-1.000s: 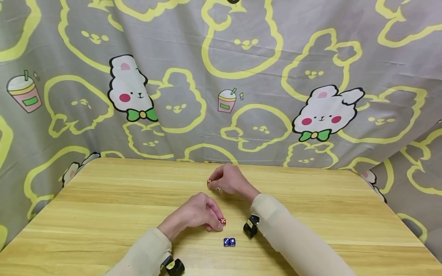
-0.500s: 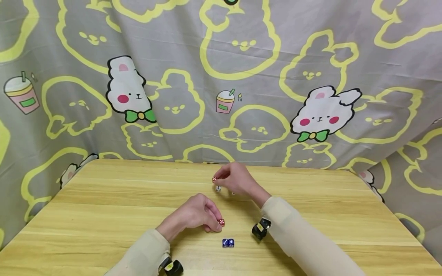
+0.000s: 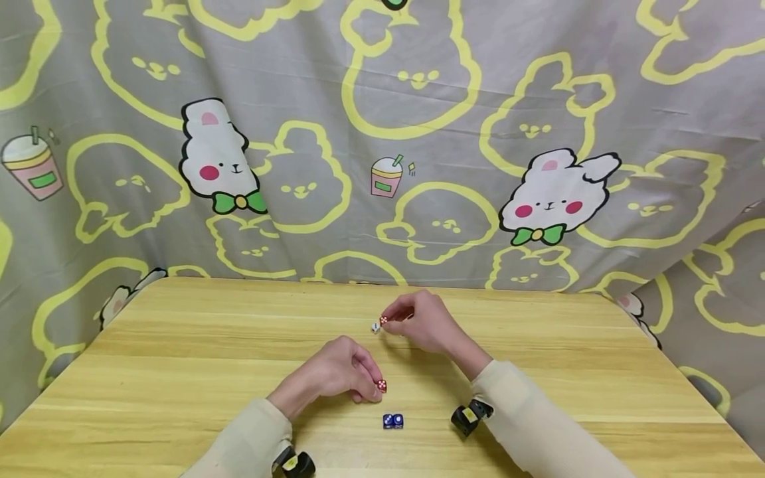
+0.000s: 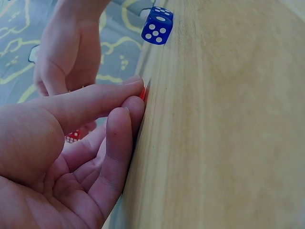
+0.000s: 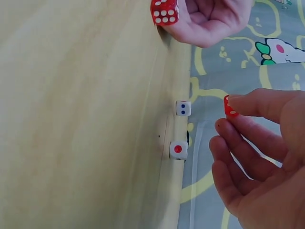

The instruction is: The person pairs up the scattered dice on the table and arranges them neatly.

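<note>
My left hand [image 3: 343,372] is low over the table and pinches a red die [image 3: 382,386] with white pips; in the left wrist view only a red sliver [image 4: 142,94] shows between the fingertips. Farther back, my right hand [image 3: 421,322] pinches another red die [image 5: 230,107] between thumb and index finger, raised off the tabletop in the right wrist view. Two white dice stand under and beside that hand: one [image 5: 183,108] shows two blue pips, the other [image 5: 178,150] one red pip. In the head view the right hand mostly hides one of them.
Two blue dice [image 3: 393,421] sit side by side in front of the left hand, nearer the table's front. The wooden table [image 3: 179,345] ends at the back against a grey curtain [image 3: 311,86] printed with cartoon animals. Black wrist cameras [image 3: 471,417] hang under the sleeves.
My right hand has moved right with its red die, from the left of the white dice to above them, uncovering one. The left hand has stayed with its red die.
</note>
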`<action>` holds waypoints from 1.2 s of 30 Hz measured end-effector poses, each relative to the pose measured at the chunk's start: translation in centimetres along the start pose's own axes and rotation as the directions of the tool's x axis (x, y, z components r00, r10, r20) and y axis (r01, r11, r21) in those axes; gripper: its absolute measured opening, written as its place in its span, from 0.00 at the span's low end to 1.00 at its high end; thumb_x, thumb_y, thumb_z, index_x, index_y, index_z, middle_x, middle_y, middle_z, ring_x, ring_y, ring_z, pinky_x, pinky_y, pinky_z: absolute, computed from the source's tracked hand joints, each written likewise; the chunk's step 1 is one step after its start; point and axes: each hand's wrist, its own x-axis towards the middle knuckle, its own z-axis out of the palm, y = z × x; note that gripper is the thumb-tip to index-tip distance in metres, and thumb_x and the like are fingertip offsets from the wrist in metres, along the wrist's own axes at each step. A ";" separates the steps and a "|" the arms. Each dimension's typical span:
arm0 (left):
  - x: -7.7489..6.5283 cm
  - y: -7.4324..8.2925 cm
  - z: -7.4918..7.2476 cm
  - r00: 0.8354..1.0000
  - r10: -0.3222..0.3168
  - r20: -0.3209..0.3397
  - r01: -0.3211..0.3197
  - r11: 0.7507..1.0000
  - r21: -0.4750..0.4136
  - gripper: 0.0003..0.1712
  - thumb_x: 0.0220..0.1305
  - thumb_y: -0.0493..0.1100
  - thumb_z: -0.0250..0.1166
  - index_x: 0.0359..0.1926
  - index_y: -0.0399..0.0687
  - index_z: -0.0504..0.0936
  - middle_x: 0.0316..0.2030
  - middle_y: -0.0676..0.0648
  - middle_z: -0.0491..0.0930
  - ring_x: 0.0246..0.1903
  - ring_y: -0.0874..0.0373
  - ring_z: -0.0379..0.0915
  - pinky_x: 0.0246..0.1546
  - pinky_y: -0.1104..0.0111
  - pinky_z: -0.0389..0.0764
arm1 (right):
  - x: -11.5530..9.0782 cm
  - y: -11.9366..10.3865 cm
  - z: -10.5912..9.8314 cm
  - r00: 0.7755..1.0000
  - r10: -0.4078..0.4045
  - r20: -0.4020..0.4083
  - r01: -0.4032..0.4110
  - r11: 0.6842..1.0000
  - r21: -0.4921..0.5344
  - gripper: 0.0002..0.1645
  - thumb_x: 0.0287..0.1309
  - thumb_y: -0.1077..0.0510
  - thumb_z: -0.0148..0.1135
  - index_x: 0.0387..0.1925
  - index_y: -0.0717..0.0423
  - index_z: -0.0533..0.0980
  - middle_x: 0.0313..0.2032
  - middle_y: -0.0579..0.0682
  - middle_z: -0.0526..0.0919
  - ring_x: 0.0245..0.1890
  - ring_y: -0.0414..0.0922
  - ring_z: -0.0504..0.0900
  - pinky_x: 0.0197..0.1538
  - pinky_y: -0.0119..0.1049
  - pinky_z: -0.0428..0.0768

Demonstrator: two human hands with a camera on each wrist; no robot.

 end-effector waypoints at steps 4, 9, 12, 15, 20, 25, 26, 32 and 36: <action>0.0 0.0 0.0 1.000 -0.003 -0.001 0.003 1.000 -0.005 0.10 0.49 0.31 0.81 0.32 0.39 0.88 0.27 0.45 0.91 0.22 0.62 0.81 0.27 0.70 0.85 | -0.7 0.3 -0.1 1.000 0.006 0.003 -0.006 1.000 0.010 0.03 0.61 0.57 0.76 0.37 0.46 0.89 0.34 0.41 0.90 0.36 0.38 0.84 0.43 0.34 0.81; 0.0 0.0 0.0 1.000 0.001 -0.003 -0.001 1.000 0.001 0.10 0.49 0.31 0.81 0.33 0.39 0.88 0.27 0.46 0.91 0.22 0.61 0.82 0.28 0.69 0.86 | -1.6 0.2 -0.5 1.000 0.001 0.004 -0.001 1.000 0.025 0.02 0.62 0.57 0.75 0.37 0.46 0.90 0.34 0.41 0.91 0.36 0.37 0.84 0.43 0.33 0.82; 0.0 -0.1 0.0 1.000 -0.001 -0.004 0.001 1.000 0.001 0.11 0.49 0.31 0.81 0.33 0.39 0.88 0.27 0.45 0.91 0.22 0.61 0.82 0.28 0.69 0.86 | -2.1 0.1 -0.6 1.000 -0.001 0.010 0.001 0.999 0.049 0.03 0.62 0.57 0.76 0.38 0.47 0.90 0.34 0.42 0.91 0.36 0.38 0.85 0.43 0.34 0.82; -0.1 -0.1 0.0 1.000 -0.004 -0.004 0.004 1.000 0.001 0.11 0.49 0.30 0.81 0.33 0.39 0.88 0.27 0.45 0.91 0.22 0.61 0.82 0.28 0.69 0.86 | -2.4 0.0 -0.5 1.000 0.010 0.012 -0.011 0.998 0.070 0.03 0.62 0.57 0.76 0.37 0.48 0.90 0.34 0.42 0.90 0.36 0.38 0.84 0.43 0.34 0.81; -0.1 -0.1 0.0 1.000 -0.007 -0.006 0.007 1.000 0.007 0.11 0.49 0.31 0.81 0.33 0.39 0.88 0.27 0.46 0.91 0.22 0.61 0.82 0.28 0.69 0.86 | -3.0 -0.1 -0.2 0.999 0.041 0.011 -0.042 0.996 0.083 0.03 0.61 0.59 0.76 0.36 0.46 0.90 0.33 0.40 0.90 0.36 0.38 0.84 0.43 0.32 0.81; 0.0 0.0 0.0 1.000 -0.002 -0.006 0.002 1.000 0.007 0.11 0.49 0.31 0.81 0.33 0.39 0.88 0.27 0.45 0.91 0.22 0.61 0.82 0.27 0.69 0.86 | -3.6 0.2 0.1 0.999 0.044 0.019 -0.045 0.995 0.091 0.04 0.60 0.60 0.76 0.36 0.48 0.90 0.32 0.41 0.90 0.35 0.39 0.84 0.42 0.32 0.82; 0.0 0.0 0.0 1.000 -0.001 -0.006 0.002 1.000 0.008 0.11 0.49 0.31 0.81 0.33 0.39 0.88 0.27 0.46 0.91 0.22 0.61 0.82 0.27 0.69 0.86 | -3.7 0.3 0.1 0.999 0.045 0.023 -0.047 0.995 0.093 0.04 0.60 0.60 0.76 0.36 0.48 0.90 0.32 0.42 0.90 0.34 0.39 0.84 0.41 0.31 0.82; 0.0 0.0 0.0 1.000 0.002 -0.007 -0.002 1.000 0.008 0.10 0.49 0.31 0.81 0.33 0.39 0.88 0.27 0.46 0.91 0.22 0.61 0.82 0.27 0.69 0.86 | -4.1 0.5 0.5 0.997 0.058 0.047 -0.062 0.992 0.110 0.04 0.59 0.60 0.77 0.35 0.49 0.89 0.31 0.42 0.90 0.34 0.40 0.84 0.39 0.30 0.80; -0.1 0.0 0.0 1.000 0.008 -0.009 -0.008 1.000 0.014 0.10 0.49 0.31 0.81 0.33 0.40 0.88 0.27 0.46 0.91 0.22 0.61 0.82 0.28 0.69 0.86 | -4.3 0.7 0.5 0.997 0.055 0.055 -0.061 0.992 0.113 0.04 0.58 0.61 0.78 0.35 0.50 0.89 0.31 0.43 0.89 0.33 0.40 0.83 0.38 0.29 0.80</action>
